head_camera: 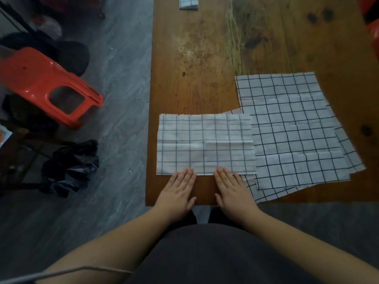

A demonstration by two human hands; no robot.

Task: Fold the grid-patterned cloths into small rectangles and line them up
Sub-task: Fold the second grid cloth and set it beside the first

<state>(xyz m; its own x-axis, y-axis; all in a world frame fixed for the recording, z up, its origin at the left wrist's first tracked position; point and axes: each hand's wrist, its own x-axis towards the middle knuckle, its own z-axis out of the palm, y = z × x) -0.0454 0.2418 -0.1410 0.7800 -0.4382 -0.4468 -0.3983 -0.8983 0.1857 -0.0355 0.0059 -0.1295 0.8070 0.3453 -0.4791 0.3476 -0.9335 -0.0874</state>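
The left hand (178, 192) and right hand (233, 191) lie palms down on the wooden bench (194, 58), fingers straight, together, gripping nothing. Their fingertips rest on the near edge of a folded grid cloth (205, 144). Unfolded grid cloths (297, 130) lie stacked just right.

Open tabletop (194, 58) beyond flat cloths (291, 130)
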